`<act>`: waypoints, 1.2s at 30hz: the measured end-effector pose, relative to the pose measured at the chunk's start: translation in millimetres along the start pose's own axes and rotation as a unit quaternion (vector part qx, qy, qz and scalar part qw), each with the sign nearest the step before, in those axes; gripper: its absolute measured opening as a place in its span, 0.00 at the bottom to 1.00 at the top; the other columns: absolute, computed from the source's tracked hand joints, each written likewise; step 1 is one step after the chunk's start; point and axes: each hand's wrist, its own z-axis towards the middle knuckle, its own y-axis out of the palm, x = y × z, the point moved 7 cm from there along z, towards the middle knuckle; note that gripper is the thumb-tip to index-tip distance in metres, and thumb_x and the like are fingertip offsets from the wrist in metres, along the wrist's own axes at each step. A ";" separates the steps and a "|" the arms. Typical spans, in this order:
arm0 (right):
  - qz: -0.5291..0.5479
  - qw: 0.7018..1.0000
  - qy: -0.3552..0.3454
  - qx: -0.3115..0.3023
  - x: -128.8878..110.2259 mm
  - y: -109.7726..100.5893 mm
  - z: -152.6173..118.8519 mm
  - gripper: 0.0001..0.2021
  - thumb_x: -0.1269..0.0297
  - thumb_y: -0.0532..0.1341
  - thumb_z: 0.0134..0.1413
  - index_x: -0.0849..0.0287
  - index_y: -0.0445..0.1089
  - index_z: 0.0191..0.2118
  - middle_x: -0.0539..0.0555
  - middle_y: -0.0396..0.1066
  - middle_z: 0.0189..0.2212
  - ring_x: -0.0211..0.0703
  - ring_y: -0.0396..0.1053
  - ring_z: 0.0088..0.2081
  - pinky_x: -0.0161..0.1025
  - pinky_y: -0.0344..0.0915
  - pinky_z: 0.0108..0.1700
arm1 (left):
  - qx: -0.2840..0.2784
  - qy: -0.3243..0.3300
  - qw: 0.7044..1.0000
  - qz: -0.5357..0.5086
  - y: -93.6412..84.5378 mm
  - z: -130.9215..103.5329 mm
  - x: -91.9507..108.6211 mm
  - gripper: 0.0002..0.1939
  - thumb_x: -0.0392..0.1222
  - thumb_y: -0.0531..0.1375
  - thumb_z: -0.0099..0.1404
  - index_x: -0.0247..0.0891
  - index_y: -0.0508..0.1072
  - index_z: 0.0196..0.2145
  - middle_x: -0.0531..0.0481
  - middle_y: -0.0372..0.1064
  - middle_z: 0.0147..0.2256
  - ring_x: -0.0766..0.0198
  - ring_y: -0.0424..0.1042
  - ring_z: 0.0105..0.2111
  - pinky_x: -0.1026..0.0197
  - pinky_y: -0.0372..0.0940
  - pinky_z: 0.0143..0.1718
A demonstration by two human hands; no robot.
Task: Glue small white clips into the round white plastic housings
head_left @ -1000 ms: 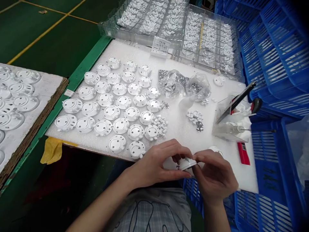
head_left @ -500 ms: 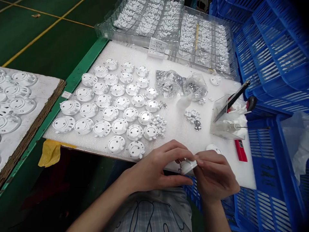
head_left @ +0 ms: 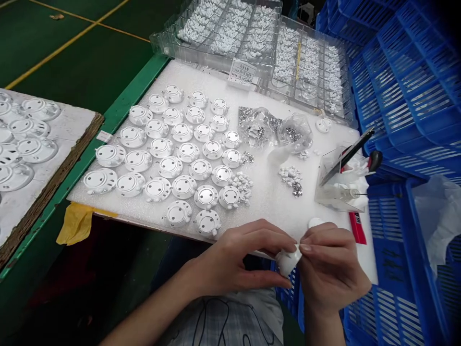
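Observation:
Above the front edge of the foam-topped table, my left hand (head_left: 245,257) grips a small white plastic part (head_left: 288,262) with a rounded body, fingers above and thumb below. My right hand (head_left: 333,264) is closed in a pinch at the part's right edge; what lies between those fingertips is hidden. Several finished-looking round white pieces (head_left: 170,166) with two dark dots stand in rows on the left of the foam. A heap of small white pieces (head_left: 242,186) lies beside the rows. Another white pile (head_left: 288,174) and shiny metal bits (head_left: 297,190) lie beyond my hands.
Clear trays (head_left: 230,29) of white parts stand at the back, with a paper label (head_left: 241,73). Plastic bags (head_left: 293,134) hold metal bits. A clear box (head_left: 340,192) of tools and a red box (head_left: 357,228) sit right. Blue crates (head_left: 399,211) border the table.
Both hands have shifted slightly right with the white part, which is now tilted more steeply. The camera view has moved a little, so the table appears shifted.

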 end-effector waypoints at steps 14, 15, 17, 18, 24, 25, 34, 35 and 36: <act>-0.316 0.936 0.127 -0.085 59.1 23.3 88.8 0.18 0.53 0.66 0.61 0.59 0.71 0.50 0.49 0.71 0.30 0.38 0.66 0.23 0.39 0.62 0.28 | 0.211 -0.168 0.848 -0.457 15.7 -6.2 -26.9 0.23 0.50 0.75 0.59 0.40 0.71 0.43 0.55 0.75 0.37 0.64 0.82 0.32 0.67 0.73 0.37; -0.337 0.927 0.125 -0.104 67.0 28.6 94.8 0.19 0.52 0.66 0.60 0.59 0.70 0.50 0.49 0.71 0.30 0.38 0.65 0.23 0.39 0.61 0.28 | 0.227 -0.185 0.834 -0.467 15.7 -7.4 -27.3 0.24 0.50 0.76 0.58 0.40 0.71 0.44 0.55 0.74 0.36 0.64 0.83 0.32 0.67 0.73 0.37; -0.360 0.916 0.113 -0.137 78.4 38.0 103.3 0.14 0.53 0.66 0.59 0.59 0.70 0.41 0.50 0.69 0.29 0.39 0.62 0.23 0.40 0.59 0.29 | 0.256 -0.213 0.811 -0.480 14.8 -10.3 -28.3 0.25 0.49 0.76 0.57 0.40 0.70 0.44 0.55 0.75 0.35 0.63 0.83 0.33 0.68 0.74 0.37; -0.354 0.918 0.108 -0.145 81.0 40.8 106.1 0.12 0.55 0.67 0.58 0.58 0.69 0.35 0.50 0.67 0.29 0.38 0.61 0.23 0.40 0.59 0.29 | 0.269 -0.226 0.802 -0.483 14.1 -11.8 -29.1 0.26 0.49 0.77 0.57 0.40 0.69 0.45 0.54 0.75 0.35 0.63 0.83 0.34 0.68 0.74 0.38; -0.024 0.979 0.196 -0.050 69.2 23.9 100.4 0.11 0.57 0.68 0.55 0.56 0.70 0.38 0.55 0.73 0.41 0.42 0.73 0.34 0.36 0.65 0.26 | 0.279 -0.260 0.764 -0.521 18.8 -11.8 -29.1 0.25 0.46 0.76 0.59 0.39 0.68 0.46 0.53 0.77 0.36 0.64 0.83 0.35 0.69 0.74 0.38; 0.046 0.976 0.208 -0.034 65.6 20.5 96.6 0.12 0.56 0.69 0.55 0.55 0.69 0.39 0.56 0.75 0.42 0.42 0.73 0.34 0.36 0.65 0.25 | 0.274 -0.264 0.758 -0.530 20.9 -11.0 -29.3 0.25 0.46 0.76 0.59 0.39 0.68 0.46 0.53 0.78 0.36 0.65 0.83 0.35 0.70 0.74 0.38; 0.189 0.952 0.242 0.002 68.2 9.8 70.8 0.17 0.45 0.64 0.60 0.52 0.64 0.38 0.46 0.61 0.23 0.35 0.55 0.18 0.33 0.43 0.12 | 0.300 -0.288 0.745 -0.521 24.6 -8.9 -32.4 0.27 0.45 0.77 0.57 0.39 0.67 0.46 0.53 0.80 0.34 0.64 0.84 0.35 0.70 0.74 0.38; 0.184 0.954 0.236 -0.005 69.5 10.8 69.5 0.17 0.43 0.62 0.61 0.52 0.64 0.39 0.46 0.62 0.23 0.36 0.55 0.17 0.33 0.41 0.12 | 0.304 -0.286 0.741 -0.526 25.3 -9.1 -32.1 0.26 0.45 0.77 0.57 0.39 0.68 0.46 0.53 0.80 0.34 0.64 0.84 0.35 0.70 0.74 0.38; 0.186 0.955 0.230 -0.009 70.3 11.5 68.7 0.17 0.42 0.62 0.61 0.51 0.64 0.39 0.46 0.61 0.22 0.36 0.53 0.17 0.33 0.39 0.12 | 0.307 -0.284 0.735 -0.534 26.3 -9.4 -31.8 0.25 0.45 0.77 0.58 0.39 0.69 0.45 0.53 0.80 0.34 0.64 0.84 0.35 0.70 0.75 0.38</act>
